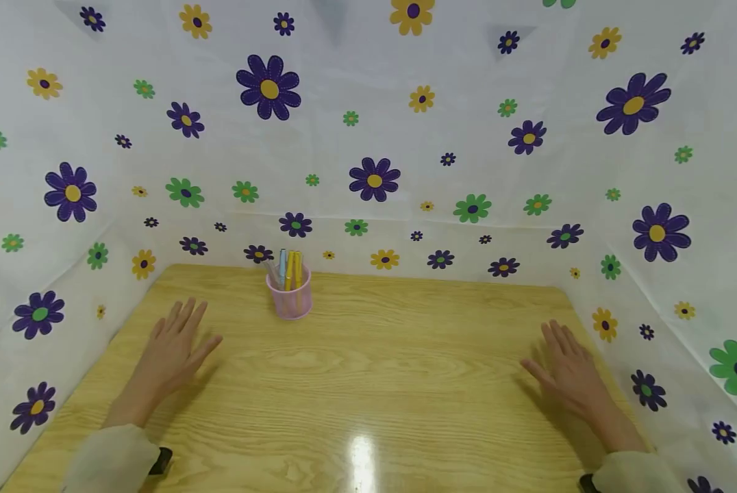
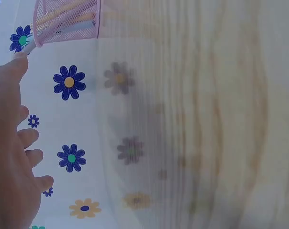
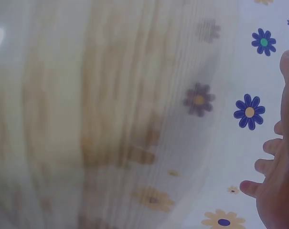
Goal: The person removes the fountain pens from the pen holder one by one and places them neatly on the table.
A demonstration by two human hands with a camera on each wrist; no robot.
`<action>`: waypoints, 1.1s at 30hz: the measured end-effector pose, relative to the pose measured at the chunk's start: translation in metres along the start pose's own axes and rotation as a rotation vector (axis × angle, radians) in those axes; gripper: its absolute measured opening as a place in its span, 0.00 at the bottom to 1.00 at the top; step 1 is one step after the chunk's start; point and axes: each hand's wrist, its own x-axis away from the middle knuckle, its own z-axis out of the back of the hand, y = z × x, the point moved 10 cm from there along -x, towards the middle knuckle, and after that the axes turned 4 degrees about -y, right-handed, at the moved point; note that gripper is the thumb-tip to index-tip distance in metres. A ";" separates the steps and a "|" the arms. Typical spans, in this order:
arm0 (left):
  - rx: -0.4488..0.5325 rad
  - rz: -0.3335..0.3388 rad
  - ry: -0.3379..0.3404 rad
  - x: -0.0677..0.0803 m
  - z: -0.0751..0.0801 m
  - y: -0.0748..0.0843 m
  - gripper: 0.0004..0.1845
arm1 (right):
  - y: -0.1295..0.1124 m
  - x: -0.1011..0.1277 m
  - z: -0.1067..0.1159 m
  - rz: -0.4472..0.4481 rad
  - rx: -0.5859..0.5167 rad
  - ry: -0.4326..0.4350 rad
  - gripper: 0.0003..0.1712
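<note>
Two pale sleeves come in at the bottom, with a black band by each wrist. The left hand is over the left side of the table, fingers straight, holding nothing. The right hand is the same on the right. Farther back, nearer the left hand, a pink cup stands upright with yellow and blue pens in it. Behind is a white flowery cloth.

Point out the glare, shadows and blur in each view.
Head: bright glare on the table near the bottom, soft shadows beside the left hand and right hand; left wrist: wood grain looks blurred, and the printed flowers look sharper than their hazy reflections; right wrist: glare at the upper left edge, similar hazy reflections.
</note>
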 end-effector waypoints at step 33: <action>0.545 0.131 0.046 -0.066 -0.028 0.042 0.43 | -0.064 -0.011 -0.007 0.014 -0.219 -0.030 0.47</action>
